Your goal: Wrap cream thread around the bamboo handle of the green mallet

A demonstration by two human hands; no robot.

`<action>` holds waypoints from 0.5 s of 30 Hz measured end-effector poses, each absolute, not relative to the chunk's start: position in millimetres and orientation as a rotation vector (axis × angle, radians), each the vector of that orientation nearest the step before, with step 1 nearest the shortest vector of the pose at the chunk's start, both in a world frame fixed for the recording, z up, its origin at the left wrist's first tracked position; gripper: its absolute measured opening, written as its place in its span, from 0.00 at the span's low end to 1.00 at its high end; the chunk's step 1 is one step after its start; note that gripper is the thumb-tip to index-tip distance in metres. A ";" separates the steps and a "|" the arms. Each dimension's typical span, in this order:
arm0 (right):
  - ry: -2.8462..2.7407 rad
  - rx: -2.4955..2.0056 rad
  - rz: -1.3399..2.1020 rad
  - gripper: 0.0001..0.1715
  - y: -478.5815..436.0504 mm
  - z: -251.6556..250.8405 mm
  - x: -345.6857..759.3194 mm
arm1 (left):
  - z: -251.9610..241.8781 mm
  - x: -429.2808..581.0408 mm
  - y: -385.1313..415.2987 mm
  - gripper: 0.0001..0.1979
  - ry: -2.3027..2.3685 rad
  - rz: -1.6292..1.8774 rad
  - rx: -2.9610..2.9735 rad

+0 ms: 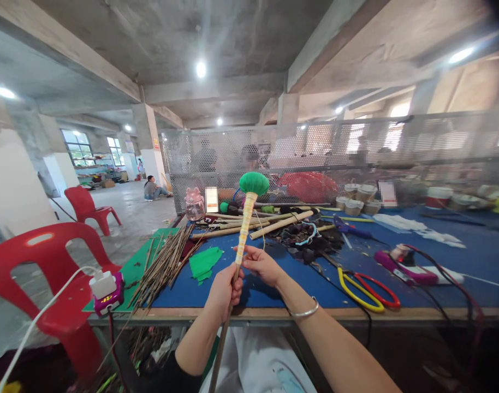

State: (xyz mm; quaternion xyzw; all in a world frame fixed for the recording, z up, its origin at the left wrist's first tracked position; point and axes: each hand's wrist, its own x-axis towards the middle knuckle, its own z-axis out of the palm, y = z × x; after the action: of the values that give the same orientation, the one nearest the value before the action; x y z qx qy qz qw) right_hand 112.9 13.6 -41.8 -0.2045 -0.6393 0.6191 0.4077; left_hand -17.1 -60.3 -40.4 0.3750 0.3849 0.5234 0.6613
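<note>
A thin wooden stick [220,349] stands tilted upright in front of me, topped by a round green fabric-covered head [254,185]. Pale yellow-and-white wrapping [246,224] covers its upper part below the head. My left hand [226,289] is closed around the stick under the wrapping. Just above it, my right hand [261,265] pinches the lower end of the wrapping, an index fingertip showing on the stick's far side. A thin string [262,229] hangs near the right hand; whether the fingers hold it I cannot tell. A green cloth piece [206,263] lies to the left.
Thin twigs [163,262] are piled at left, thicker sticks [280,225] behind. At right lie scissors [366,292] with yellow and red handles, a glue gun [354,226] and a purple power strip [409,268]. Mesh partition [233,147] stands behind; red chairs [57,245] stand left. A person [153,188] sits far off.
</note>
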 end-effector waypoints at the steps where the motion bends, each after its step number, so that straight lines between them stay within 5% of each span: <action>1: -1.595 -0.519 1.560 0.29 13.6 -41.7 112.9 | -40.5 -17.2 -60.1 0.17 0.873 1.188 0.843; 10: -1.567 -0.530 1.657 0.19 8.3 -36.5 112.3 | -41.4 -19.4 -58.9 0.16 0.810 1.223 0.717; 15: -1.335 -0.597 2.078 0.12 5.9 -38.4 110.2 | -24.7 -13.9 -72.3 0.18 0.813 1.147 0.800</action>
State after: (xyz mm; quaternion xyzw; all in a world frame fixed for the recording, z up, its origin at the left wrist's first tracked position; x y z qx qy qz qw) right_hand 110.2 5.9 -38.4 -0.2244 -0.5018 0.7811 0.2961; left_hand -13.9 -72.3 -24.7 0.3580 0.3638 0.5130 0.6902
